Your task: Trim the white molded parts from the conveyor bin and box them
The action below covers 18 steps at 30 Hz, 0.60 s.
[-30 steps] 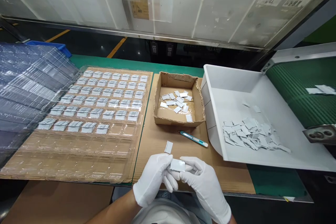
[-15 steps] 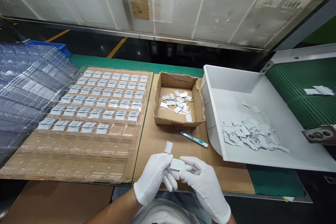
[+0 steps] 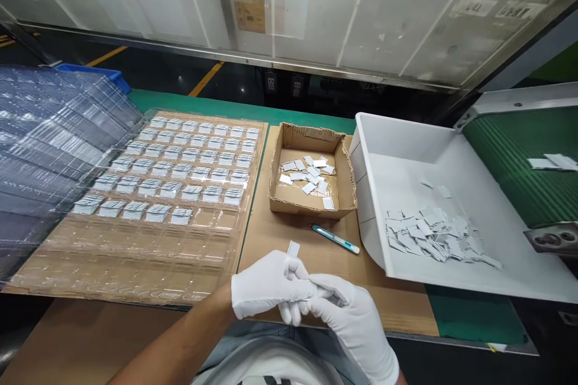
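My left hand, in a white glove, has its fingers closed against those of my right hand, also gloved in white. Between the fingertips is a small white rectangular piece, mostly hidden by the gloves. Just beyond my left hand another small white piece shows, its lower part covered by the glove. A teal utility knife lies on the cardboard sheet ahead of my right hand. Farther back, a cardboard box holds several loose white pieces.
At left, a clear plastic tray holds rows of white pieces; its nearer rows are bare. Stacked clear trays rise beyond it. A white bin with a loose heap stands right, under a green conveyor belt carrying a few pieces.
My hands have come closer together, and the left fingers now cover most of the piece that showed between them. The left hand also covers more of the other piece. The view has shifted slightly.
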Tool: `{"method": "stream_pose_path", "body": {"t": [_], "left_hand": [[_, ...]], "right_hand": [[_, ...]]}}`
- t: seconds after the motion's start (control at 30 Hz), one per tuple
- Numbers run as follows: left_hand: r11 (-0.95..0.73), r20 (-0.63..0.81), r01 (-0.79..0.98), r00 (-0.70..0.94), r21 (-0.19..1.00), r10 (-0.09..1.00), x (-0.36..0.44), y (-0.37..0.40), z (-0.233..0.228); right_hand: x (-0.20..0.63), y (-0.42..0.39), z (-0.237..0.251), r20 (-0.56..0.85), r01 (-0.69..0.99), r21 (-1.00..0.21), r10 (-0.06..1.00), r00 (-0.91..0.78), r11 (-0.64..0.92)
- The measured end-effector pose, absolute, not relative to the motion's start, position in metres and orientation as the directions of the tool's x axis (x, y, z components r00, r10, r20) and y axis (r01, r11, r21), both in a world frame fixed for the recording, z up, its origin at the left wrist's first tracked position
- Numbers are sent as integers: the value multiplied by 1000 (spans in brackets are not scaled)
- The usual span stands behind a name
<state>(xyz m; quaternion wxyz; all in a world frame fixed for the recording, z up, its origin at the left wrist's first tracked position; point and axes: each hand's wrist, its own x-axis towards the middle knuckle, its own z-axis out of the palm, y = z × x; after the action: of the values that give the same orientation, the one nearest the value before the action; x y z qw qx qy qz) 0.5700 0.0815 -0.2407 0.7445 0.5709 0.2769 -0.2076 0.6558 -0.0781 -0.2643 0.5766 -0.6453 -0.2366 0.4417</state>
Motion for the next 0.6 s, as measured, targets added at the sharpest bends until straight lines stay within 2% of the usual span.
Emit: {"method": "stream_pose_path", "body": {"t": [0.13, 0.37, 0.6], "left_hand": [[353, -576, 564, 813, 746, -82, 560, 82, -240], [441, -567, 543, 819, 715, -89, 547, 83, -247], [518, -547, 506, 833, 690, -87, 543, 80, -260]], "right_hand": [[654, -84, -273, -362, -301, -927, 747, 558, -224], [642, -80, -278, -496, -485, -846, 665, 559, -223], [640, -81, -280, -536, -556, -804, 664, 522, -211]]}}
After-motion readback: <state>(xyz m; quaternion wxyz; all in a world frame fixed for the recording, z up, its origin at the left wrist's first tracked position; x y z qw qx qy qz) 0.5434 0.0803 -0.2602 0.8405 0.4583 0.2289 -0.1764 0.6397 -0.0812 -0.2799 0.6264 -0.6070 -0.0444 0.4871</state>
